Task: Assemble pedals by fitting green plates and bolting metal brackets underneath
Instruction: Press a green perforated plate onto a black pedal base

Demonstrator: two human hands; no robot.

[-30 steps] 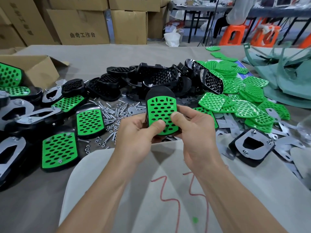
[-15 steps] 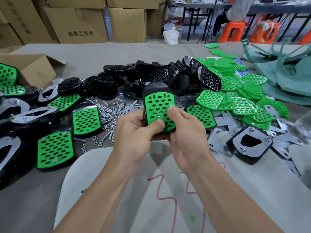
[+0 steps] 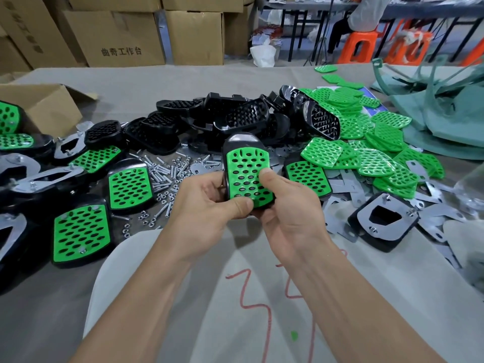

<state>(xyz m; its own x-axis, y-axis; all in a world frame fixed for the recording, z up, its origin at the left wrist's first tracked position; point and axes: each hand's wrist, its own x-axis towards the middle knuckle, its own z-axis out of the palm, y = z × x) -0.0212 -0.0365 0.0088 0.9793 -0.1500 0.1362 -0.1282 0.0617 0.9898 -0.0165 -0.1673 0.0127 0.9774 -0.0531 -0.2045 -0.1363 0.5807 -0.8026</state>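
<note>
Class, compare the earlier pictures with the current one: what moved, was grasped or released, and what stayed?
Hardly anything. The left hand and right hand keep holding the same pedal, thumbs pressing its green plate; the left thumb slid slightly toward the plate's near edge. Nothing was taken or released. The loose plates, bolts and black shells lie as before.

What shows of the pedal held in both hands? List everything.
The pedal has a black, plastic-looking body with a rounded top and a green plate with oval holes set in its face. It is held upright, face toward the camera. The left hand grips its lower left, thumb on the plate's bottom edge; the right hand grips its right side, thumb on the plate. Its underside is hidden.
</note>
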